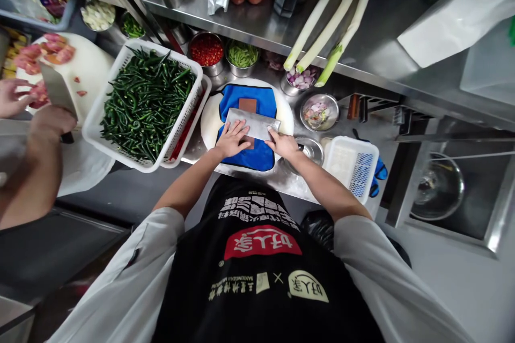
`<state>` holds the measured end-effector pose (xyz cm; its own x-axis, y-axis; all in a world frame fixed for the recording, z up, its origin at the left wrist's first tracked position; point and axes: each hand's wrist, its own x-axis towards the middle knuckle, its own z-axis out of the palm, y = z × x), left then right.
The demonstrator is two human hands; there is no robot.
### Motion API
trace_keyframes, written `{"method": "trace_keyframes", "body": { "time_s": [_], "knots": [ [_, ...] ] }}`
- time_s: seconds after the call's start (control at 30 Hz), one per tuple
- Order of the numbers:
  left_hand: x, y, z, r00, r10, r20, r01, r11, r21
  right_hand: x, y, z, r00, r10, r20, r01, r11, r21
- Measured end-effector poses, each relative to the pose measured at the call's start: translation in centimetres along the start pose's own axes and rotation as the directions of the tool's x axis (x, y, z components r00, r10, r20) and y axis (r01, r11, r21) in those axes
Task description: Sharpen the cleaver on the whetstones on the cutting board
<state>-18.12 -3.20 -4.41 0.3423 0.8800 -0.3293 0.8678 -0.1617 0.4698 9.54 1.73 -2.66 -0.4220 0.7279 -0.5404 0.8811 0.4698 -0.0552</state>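
A cleaver (252,124) lies with its broad blade across a brown whetstone (248,103). Beneath the stone is a blue cloth (257,159), spread over a round white cutting board (286,115). My left hand (232,140) rests on the near left part of the blade, fingers stretched out and apart. At the blade's right end my right hand (284,144) is closed around the cleaver's handle, its thumb and a finger reaching onto the metal. Most of the handle is hidden by that hand.
On the left stands a white basket of green chillies (147,102); beyond it a co-worker's hand (54,119) holds a knife over meat. Bowls of red chillies (206,49) and shallots (300,77) line the back. A white basket (350,166) sits right. Leeks (333,10) overhang the shelf.
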Motion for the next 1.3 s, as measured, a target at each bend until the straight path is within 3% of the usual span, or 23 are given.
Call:
{"method": "trace_keyframes", "body": {
  "time_s": [0.27,0.4,0.53,0.7,0.77,0.83,0.93,1.0,1.2,1.23,1.3],
  "knots": [
    [0.7,0.0,0.1,1.000,-0.011,-0.021,0.011,1.000,-0.010,-0.3,-1.5,0.2,0.989,0.122,-0.088,-0.119,0.992,0.032],
    [-1.6,1.9,1.2,0.999,-0.039,-0.024,0.038,0.999,-0.005,-3.1,-2.7,1.7,0.983,0.156,-0.093,-0.150,0.987,0.063],
    [-3.3,3.5,2.2,1.000,-0.023,0.004,0.023,1.000,-0.007,-5.1,-2.1,2.9,0.987,0.153,-0.040,-0.149,0.985,0.089],
    [2.0,1.0,-0.8,0.999,-0.045,0.019,0.045,0.999,-0.020,-0.1,-0.4,-0.3,0.989,0.130,-0.069,-0.124,0.989,0.078],
    [2.7,0.7,-1.3,0.999,-0.054,-0.009,0.054,0.998,-0.013,0.4,-0.5,-0.8,0.987,0.135,-0.082,-0.129,0.989,0.078],
    [0.6,1.8,-0.3,0.999,-0.029,-0.020,0.029,1.000,-0.005,-1.9,-1.1,0.2,0.988,0.141,-0.062,-0.136,0.988,0.074],
    [-4.7,4.7,2.7,1.000,0.020,0.005,-0.020,1.000,-0.005,-7.1,-1.8,3.0,0.988,0.151,0.017,-0.151,0.986,0.068],
    [-6.1,5.5,3.7,1.000,0.016,0.020,-0.016,1.000,-0.009,-8.2,-1.7,3.7,0.988,0.147,0.050,-0.151,0.986,0.072],
    [1.7,1.0,-0.4,0.997,-0.050,-0.051,0.050,0.999,-0.010,0.3,-0.6,-0.4,0.990,0.125,-0.066,-0.120,0.990,0.077],
    [1.6,1.0,-0.5,0.998,-0.046,-0.049,0.046,0.999,-0.010,0.2,-0.7,-0.4,0.990,0.124,-0.068,-0.118,0.990,0.080],
    [-1.4,2.3,0.7,1.000,-0.021,-0.021,0.021,1.000,-0.007,-2.6,-1.3,0.9,0.992,0.123,-0.018,-0.121,0.989,0.086]
  ]
}}
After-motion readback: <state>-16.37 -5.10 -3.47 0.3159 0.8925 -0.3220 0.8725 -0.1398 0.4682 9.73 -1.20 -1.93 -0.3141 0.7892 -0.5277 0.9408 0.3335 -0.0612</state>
